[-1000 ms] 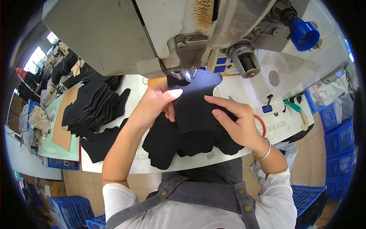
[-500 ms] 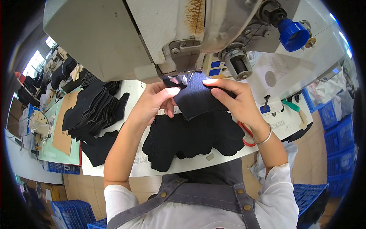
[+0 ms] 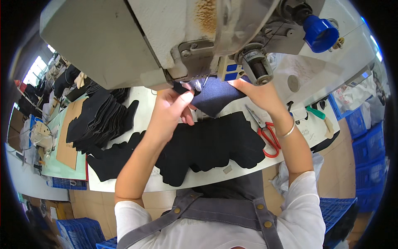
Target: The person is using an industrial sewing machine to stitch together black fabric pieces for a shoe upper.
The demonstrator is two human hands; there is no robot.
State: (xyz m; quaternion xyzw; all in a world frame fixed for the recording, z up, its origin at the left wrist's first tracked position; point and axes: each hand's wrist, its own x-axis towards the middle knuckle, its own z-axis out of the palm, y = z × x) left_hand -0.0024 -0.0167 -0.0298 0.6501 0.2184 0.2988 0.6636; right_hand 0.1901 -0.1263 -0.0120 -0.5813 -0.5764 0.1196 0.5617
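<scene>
Under the needle area of a white sewing machine (image 3: pixel 112 45) lies a dark fabric piece (image 3: pixel 217 97), lit bluish near the presser foot (image 3: pixel 196 85). My left hand (image 3: pixel 174 108) pinches the left edge of this fabric close to the foot, thumb on top and fingers curled. At its upper right edge, my right hand (image 3: pixel 261 96) grips the cloth; its fingertips are partly hidden by the machine's metal parts. In front of both hands, black cut fabric pieces (image 3: pixel 211 145) lie piled on the white table (image 3: pixel 145 182).
Red-handled scissors (image 3: pixel 270 141) lie right of the near pile. A layered stack of black pieces (image 3: pixel 101 120) stands at left by a brown cardboard sheet (image 3: pixel 71 141). A green-handled tool (image 3: pixel 316 113) rests at right. Blue crates (image 3: pixel 368 145) stand beyond the table.
The fabric has turned and shifted further under the machine. My right hand has moved forward with it, uncovering the scissors. My left hand stays by the presser foot.
</scene>
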